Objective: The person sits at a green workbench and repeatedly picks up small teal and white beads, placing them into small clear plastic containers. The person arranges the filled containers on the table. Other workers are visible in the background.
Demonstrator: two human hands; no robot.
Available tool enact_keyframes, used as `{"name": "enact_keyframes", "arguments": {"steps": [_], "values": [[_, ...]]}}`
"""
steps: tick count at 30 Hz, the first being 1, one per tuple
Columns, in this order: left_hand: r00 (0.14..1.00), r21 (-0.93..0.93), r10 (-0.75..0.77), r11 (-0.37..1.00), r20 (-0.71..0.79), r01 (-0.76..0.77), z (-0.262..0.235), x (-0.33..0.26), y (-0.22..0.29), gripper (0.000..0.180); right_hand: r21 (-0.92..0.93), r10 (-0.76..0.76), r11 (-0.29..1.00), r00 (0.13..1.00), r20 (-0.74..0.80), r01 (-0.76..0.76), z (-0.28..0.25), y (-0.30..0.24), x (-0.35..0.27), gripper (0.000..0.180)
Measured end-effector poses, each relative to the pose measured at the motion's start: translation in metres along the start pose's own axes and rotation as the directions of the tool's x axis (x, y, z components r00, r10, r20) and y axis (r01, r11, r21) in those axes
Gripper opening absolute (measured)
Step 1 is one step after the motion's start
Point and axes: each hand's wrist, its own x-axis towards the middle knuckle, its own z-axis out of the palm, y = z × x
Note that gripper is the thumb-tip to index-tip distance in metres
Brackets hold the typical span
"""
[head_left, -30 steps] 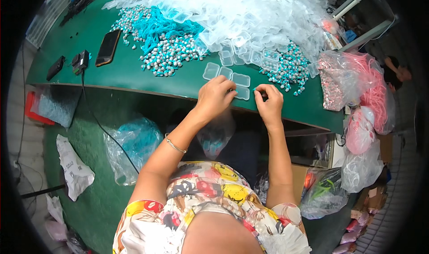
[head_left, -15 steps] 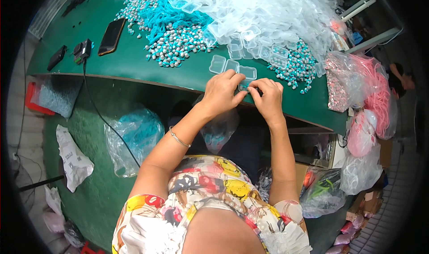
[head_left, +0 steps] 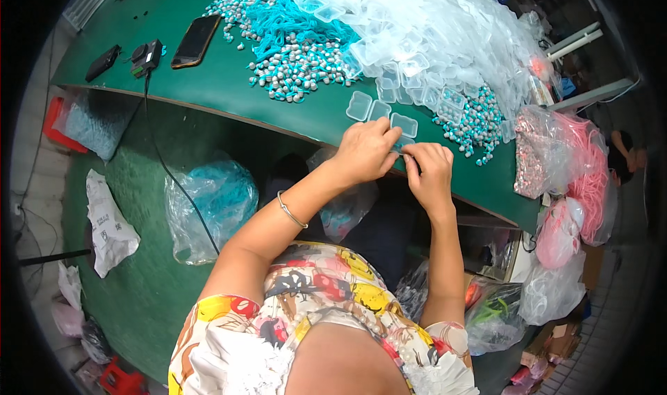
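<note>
At the table's front edge, both hands meet over a small clear plastic box (head_left: 404,125), whose lid stands open beyond the fingers. My left hand (head_left: 367,149) is closed, its thumb and fingers gripping the box's left side. My right hand (head_left: 431,173) is closed too, with thumb and fingertips pinched together at the box's near right side. A bit of turquoise shows between the hands, but the fingers cover most of the box's base. Just beyond my left hand lies another open clear box (head_left: 359,106), its two halves side by side on the green table (head_left: 229,93).
A large heap of clear boxes (head_left: 445,34) covers the far side. Turquoise cords (head_left: 302,20) and grey-and-turquoise beads (head_left: 295,72) lie left of it, more beads (head_left: 479,120) right. A phone (head_left: 196,40) and bagged pink cords (head_left: 587,176) flank these.
The whole view has shifted, so the table sits further right and lower. My hands stay together at the box, and their fingers now hide more of its base.
</note>
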Motion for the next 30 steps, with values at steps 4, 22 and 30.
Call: {"name": "enact_keyframes", "arguments": {"steps": [4, 22, 30], "values": [[0.998, -0.05, 0.013, 0.999, -0.054, -0.016, 0.0, -0.003, -0.002, 0.042, 0.024, -0.012, 1.0, 1.0, 0.002, 0.012, -0.006, 0.005, 0.005, 0.012], [0.999, -0.048, -0.004, 0.999, -0.037, 0.002, -0.001, -0.004, -0.004, 0.034, -0.089, -0.258, 0.965, 0.953, -0.16, 0.247, 0.082, -0.004, 0.177, 0.012], [0.994, -0.162, 0.027, 0.986, -0.105, -0.044, 0.002, -0.004, -0.009, 0.035, -0.447, -0.157, 0.886, 0.987, -0.031, 0.127, 0.135, -0.011, 0.227, 0.004]]}}
